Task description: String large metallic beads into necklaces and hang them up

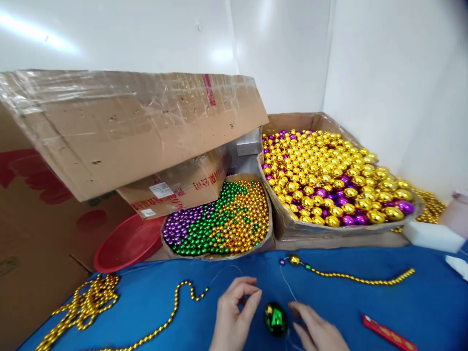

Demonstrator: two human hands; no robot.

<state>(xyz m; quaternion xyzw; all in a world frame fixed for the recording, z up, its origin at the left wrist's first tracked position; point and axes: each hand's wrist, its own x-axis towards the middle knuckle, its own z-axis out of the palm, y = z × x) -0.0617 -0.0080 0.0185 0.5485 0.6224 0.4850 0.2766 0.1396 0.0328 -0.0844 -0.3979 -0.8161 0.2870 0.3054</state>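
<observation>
My left hand (237, 312) is closed, thumb and forefinger curled together at the tips. A thin clear thread arcs from a gold bead string (177, 302) to just behind it; what the fingertips hold is too fine to make out. My right hand (316, 327) is bent inward, its fingertips at a white thread (288, 284). That thread leads up to a small purple bead (282, 262), a larger gold ball (294, 259), a green bead (307, 267) and a gold bead strand (361, 280). Between my hands lies a big shiny green ball (276, 319) with gold reflections.
Behind the blue cloth (146, 287) stand a carton of purple, green and gold beads (219, 219) and a larger carton of gold and purple balls (325, 175). A cardboard box (146, 131) leans over a red basin (127, 243). Gold strands (87, 302) and a red cutter-like tool (389, 333) lie either side.
</observation>
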